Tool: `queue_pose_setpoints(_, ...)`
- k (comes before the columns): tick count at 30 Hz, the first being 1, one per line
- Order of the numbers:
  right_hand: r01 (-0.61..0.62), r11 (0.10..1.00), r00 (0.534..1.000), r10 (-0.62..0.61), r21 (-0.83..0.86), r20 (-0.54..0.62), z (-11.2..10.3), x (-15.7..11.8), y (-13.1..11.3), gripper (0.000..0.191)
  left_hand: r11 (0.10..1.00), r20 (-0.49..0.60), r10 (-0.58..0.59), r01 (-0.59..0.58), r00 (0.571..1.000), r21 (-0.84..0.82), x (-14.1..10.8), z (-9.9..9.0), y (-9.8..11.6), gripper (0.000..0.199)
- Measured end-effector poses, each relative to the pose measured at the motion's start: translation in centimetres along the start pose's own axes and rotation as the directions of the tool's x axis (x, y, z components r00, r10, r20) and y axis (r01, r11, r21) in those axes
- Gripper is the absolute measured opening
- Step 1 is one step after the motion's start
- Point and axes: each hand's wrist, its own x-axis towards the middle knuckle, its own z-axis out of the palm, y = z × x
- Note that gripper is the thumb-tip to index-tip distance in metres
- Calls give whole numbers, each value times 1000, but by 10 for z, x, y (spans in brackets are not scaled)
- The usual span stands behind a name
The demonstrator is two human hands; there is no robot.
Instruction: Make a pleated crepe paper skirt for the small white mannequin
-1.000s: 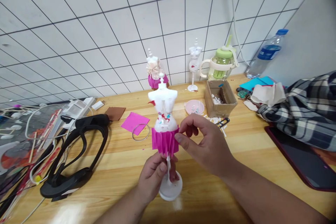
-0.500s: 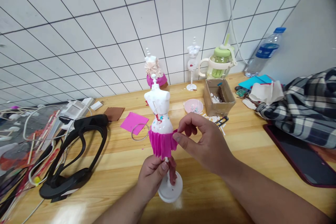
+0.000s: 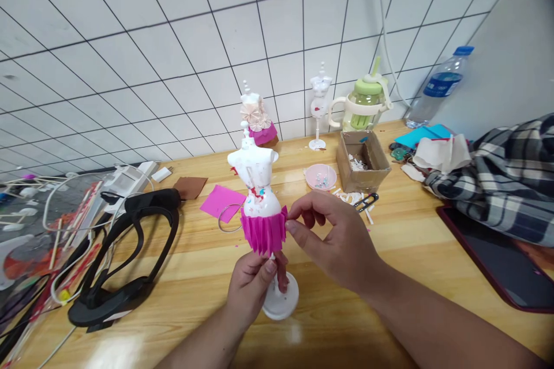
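A small white mannequin [image 3: 255, 167] with red and blue spots on its waist leans a little to the left. Around its hips is a pleated magenta paper skirt [image 3: 263, 233]. My left hand [image 3: 251, 279] is wrapped round the mannequin's stand just below the skirt, above the round white base [image 3: 281, 300]. At the skirt's right edge, the thumb and index finger of my right hand [image 3: 331, 236] pinch the magenta paper. A magenta sheet [image 3: 220, 202] and a metal ring [image 3: 221, 225] lie to the left of the skirt.
Behind stand a dressed mannequin [image 3: 255, 112], a bare one [image 3: 320, 92] and a green cup [image 3: 366, 98]. A cardboard box [image 3: 367, 179], pink dish [image 3: 321, 176] and black-handled cutter [image 3: 366, 202] are right of centre. Black headgear [image 3: 125, 259] lies left, a phone [image 3: 497, 259] right.
The held mannequin has tilted further left, its top moving left and its base slightly up. My right hand has shifted slightly left along with the skirt's edge.
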Motion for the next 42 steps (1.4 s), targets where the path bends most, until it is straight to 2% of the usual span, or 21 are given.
queue_pose_setpoints(4,13,1000,999,-13,-1,-47,-3,-2,-1,4,989,-12,46,-44,999,142,-2,-6,-3,34)
queue_pose_setpoints(9,52,997,999,-52,56,-2,-9,-2,-3,7,921,0,104,-96,995,377,-5,-15,-2,39)
queue_pose_setpoints(12,0,994,1000,-2,110,20,-11,1,-2,12,883,17,142,-134,990,450,-5,-18,-1,41)
queue_pose_setpoints(16,-79,991,996,74,106,46,-10,3,-1,7,818,82,215,-225,973,529,-6,-22,-1,40)
queue_pose_setpoints(19,-41,997,999,42,70,-2,-9,2,-2,7,797,53,268,-252,962,549,-4,-21,-1,38)
queue_pose_setpoints(22,6,1000,997,-4,20,-73,-9,1,-3,6,807,-79,305,-213,949,551,-1,-16,1,36)
queue_pose_setpoints(24,19,1000,997,-19,1,-74,-9,0,-4,7,823,-162,290,-159,943,545,0,-12,3,33)
queue_pose_setpoints(27,32,999,999,-33,-17,-37,-7,-1,-4,5,836,-219,277,-122,936,535,2,-7,6,36)
queue_pose_setpoints(32,42,996,998,-39,-73,39,0,-3,0,5,816,-203,286,-128,936,563,2,-5,10,39)
queue_pose_setpoints(42,30,989,999,-25,-142,42,0,-3,1,7,771,-75,318,-212,945,600,-1,-9,5,38)
